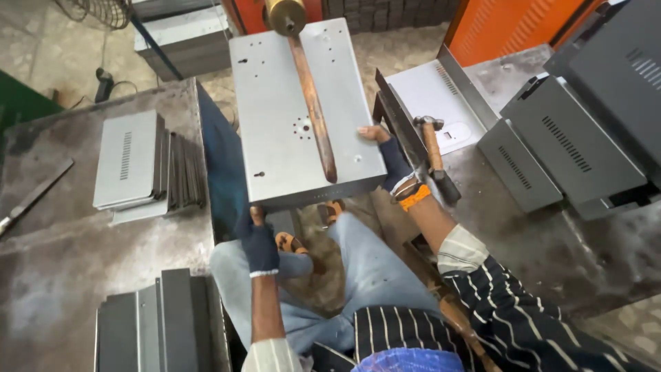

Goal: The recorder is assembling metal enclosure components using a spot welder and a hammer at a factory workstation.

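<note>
A grey sheet-metal panel (303,110) with small punched holes fills the upper middle of the frame, lying under a copper-coloured arm (313,103) that runs from a brass-coloured head (286,14) at the top edge down to a tip near the panel's lower right part. The left hand (258,241), in a dark glove, is closed on the panel's near folded edge at its lower left corner, thumb on top and fingers under. The right hand (389,155), also gloved, with an orange band at the wrist, grips the panel's right edge near the lower right corner, thumb lying on the top face. The panel thus sits between and above both hands, reaching away toward the top of the frame.

Just right of the right hand, a hammer (435,155) rests on the worktable (523,241). At centre left lies a stack of slotted grey panels (131,162); dark panels (162,324) stand at lower left, and more dark vented panels (571,145) lie at right.
</note>
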